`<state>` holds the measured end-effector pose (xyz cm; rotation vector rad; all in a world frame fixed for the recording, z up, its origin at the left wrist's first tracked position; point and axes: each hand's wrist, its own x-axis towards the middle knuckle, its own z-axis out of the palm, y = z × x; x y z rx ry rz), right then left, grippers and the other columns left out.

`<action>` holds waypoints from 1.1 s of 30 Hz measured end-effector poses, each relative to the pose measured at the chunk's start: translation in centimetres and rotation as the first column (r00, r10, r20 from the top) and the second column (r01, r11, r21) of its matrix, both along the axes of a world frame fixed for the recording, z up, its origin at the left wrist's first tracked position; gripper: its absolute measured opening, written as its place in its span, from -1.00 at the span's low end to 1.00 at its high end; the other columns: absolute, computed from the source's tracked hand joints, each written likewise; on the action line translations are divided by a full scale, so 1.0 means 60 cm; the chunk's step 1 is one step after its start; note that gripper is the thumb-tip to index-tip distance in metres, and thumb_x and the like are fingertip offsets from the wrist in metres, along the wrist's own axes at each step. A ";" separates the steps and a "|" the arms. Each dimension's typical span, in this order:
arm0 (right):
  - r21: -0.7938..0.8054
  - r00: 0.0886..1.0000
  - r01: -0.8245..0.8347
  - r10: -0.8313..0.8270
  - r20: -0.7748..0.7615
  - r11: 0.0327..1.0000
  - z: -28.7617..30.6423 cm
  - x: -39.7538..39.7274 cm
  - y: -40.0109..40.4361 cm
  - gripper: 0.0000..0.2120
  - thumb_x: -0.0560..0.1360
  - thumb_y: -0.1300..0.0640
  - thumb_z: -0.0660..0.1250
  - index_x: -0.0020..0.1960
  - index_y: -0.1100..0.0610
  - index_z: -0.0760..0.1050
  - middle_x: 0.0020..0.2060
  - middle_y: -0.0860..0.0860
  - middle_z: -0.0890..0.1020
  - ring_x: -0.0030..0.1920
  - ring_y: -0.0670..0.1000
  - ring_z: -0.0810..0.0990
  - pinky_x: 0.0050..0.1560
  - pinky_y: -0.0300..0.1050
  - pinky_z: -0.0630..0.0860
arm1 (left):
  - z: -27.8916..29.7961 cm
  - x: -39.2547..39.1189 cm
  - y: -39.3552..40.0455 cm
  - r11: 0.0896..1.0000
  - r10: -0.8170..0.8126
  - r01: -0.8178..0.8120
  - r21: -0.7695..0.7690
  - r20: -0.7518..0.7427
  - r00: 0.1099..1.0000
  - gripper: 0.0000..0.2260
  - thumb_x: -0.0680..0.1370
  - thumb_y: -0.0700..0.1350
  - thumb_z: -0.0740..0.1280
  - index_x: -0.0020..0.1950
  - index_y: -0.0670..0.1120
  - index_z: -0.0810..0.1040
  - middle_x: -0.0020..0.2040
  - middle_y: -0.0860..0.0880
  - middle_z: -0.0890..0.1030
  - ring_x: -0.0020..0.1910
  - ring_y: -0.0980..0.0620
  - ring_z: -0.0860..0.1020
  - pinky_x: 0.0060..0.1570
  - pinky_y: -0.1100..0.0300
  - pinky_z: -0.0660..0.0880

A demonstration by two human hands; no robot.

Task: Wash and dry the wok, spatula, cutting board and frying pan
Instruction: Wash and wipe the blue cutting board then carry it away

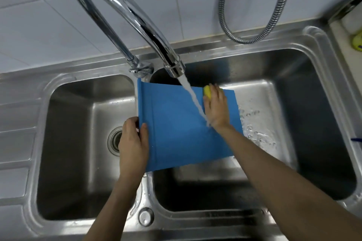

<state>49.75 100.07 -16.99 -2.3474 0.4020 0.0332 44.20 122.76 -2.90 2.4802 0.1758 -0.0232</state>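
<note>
A blue cutting board is held over the right sink basin, its left end reaching across the divider. My left hand grips the board's left edge, thumb on top. My right hand holds a yellow sponge against the board's far right corner. Water from the chrome faucet streams down onto the board beside my right wrist. No wok, spatula or frying pan is in view.
The steel double sink has a left basin with a drain and a wet right basin. A metal spray hose loops at the back. A yellow-green object sits on the right ledge. White tiles line the wall.
</note>
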 end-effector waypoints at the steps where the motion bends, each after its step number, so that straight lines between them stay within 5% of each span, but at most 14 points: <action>1: 0.020 0.997 0.057 -0.056 -0.045 0.998 -0.015 -0.018 -0.024 -0.48 0.58 -0.01 0.03 0.44 0.25 0.27 0.38 0.23 0.35 0.38 0.23 0.31 0.42 0.10 0.22 | 0.000 -0.001 0.000 1.000 -0.002 0.002 0.000 -0.001 1.000 -0.79 0.63 -0.09 0.16 0.18 -0.18 0.43 0.02 -0.04 0.50 -0.11 -0.01 0.49 -0.13 0.09 0.41; 6: 0.008 0.988 0.131 -0.130 -0.078 0.991 -0.020 -0.152 -0.022 -0.45 0.57 -0.07 0.01 0.43 0.25 0.27 0.39 0.22 0.35 0.37 0.26 0.32 0.34 0.20 0.34 | 0.000 -0.004 -0.004 0.999 0.035 -0.035 -0.007 -0.035 0.999 -0.75 0.63 -0.07 0.15 0.23 -0.17 0.41 0.09 -0.08 0.53 -0.06 0.00 0.50 -0.11 0.15 0.36; 9: 0.014 0.990 -0.128 0.127 0.053 0.992 0.020 -0.203 0.039 -0.49 0.59 -0.03 0.06 0.48 0.17 0.20 0.46 0.13 0.26 0.46 0.19 0.21 0.42 0.12 0.26 | 0.000 -0.004 -0.005 0.999 0.047 -0.046 0.020 -0.042 0.998 -0.74 0.63 -0.09 0.15 0.25 -0.19 0.40 0.12 -0.11 0.53 -0.06 0.02 0.47 -0.11 0.26 0.28; 12: -0.076 0.854 -0.467 0.471 0.220 0.881 0.062 -0.197 0.097 -0.53 0.60 0.04 0.14 0.47 0.16 0.24 0.49 0.12 0.22 0.49 0.17 0.15 0.48 0.06 0.14 | 0.003 -0.003 0.003 1.000 -0.012 0.012 0.011 -0.005 1.000 -0.68 0.62 -0.12 0.19 0.36 -0.15 0.34 0.21 -0.13 0.46 -0.01 0.00 0.48 -0.07 0.32 0.30; 16: -0.124 0.823 -0.485 0.500 0.272 0.866 0.085 -0.156 0.131 -0.54 0.59 0.05 0.18 0.45 0.16 0.28 0.49 0.11 0.22 0.50 0.16 0.14 0.51 0.02 0.07 | 0.010 0.015 0.036 0.937 -0.322 0.307 0.170 0.069 0.944 -0.65 0.59 -0.10 0.19 0.38 -0.05 0.37 0.41 -0.11 0.27 0.22 -0.12 0.41 0.16 0.04 0.44; 20: -0.061 0.941 -0.251 0.258 0.219 0.966 0.049 -0.112 0.075 -0.54 0.56 0.04 0.15 0.42 0.16 0.33 0.42 0.14 0.33 0.43 0.17 0.26 0.45 0.04 0.20 | 0.022 0.050 0.075 0.705 -0.664 0.624 0.338 0.003 0.748 -0.67 0.58 0.00 0.12 0.08 -0.11 0.62 0.47 -0.13 0.32 0.37 -0.18 0.33 0.25 -0.05 0.42; 23: 0.032 0.996 0.054 -0.057 0.070 0.998 -0.003 -0.100 0.007 -0.50 0.56 0.01 0.08 0.41 0.24 0.32 0.38 0.22 0.36 0.37 0.24 0.32 0.41 0.09 0.25 | 0.032 0.073 0.116 0.455 -0.841 0.815 0.359 -0.129 0.526 -0.66 0.57 -0.01 0.11 0.23 -0.05 0.54 0.54 -0.07 0.20 0.54 -0.12 0.07 0.45 -0.12 0.10; 26: 0.015 0.946 0.306 -0.302 -0.120 0.952 -0.027 -0.119 -0.023 -0.48 0.54 -0.01 0.04 0.39 0.28 0.32 0.34 0.27 0.39 0.33 0.29 0.35 0.35 0.18 0.31 | 0.043 0.104 0.130 0.163 -0.898 0.832 0.531 -0.269 0.348 -0.59 0.42 -0.05 0.29 0.27 -0.01 0.52 0.52 -0.11 0.24 0.55 -0.13 0.04 0.46 -0.14 -0.01; 28: -0.068 0.952 0.285 -0.291 -0.098 0.956 -0.018 -0.135 -0.002 -0.54 0.57 0.05 0.08 0.37 0.27 0.33 0.31 0.26 0.42 0.29 0.28 0.39 0.30 0.16 0.35 | 0.045 0.116 0.117 0.015 -0.888 0.772 0.635 -0.346 0.302 -0.63 0.39 -0.07 0.41 0.20 -0.02 0.54 0.46 -0.14 0.37 0.53 -0.15 0.13 0.45 -0.17 0.03; 33: -0.118 0.991 0.013 0.003 0.137 0.993 0.036 -0.175 0.086 -0.60 0.60 0.06 0.06 0.31 0.25 0.42 0.23 0.17 0.50 0.21 0.15 0.43 0.27 0.05 0.42 | 0.051 0.121 0.092 -0.129 -0.954 0.679 0.722 -0.278 0.115 -0.71 0.38 -0.30 0.36 0.05 -0.06 0.48 0.11 -0.10 0.61 0.34 -0.13 0.45 0.42 -0.26 0.09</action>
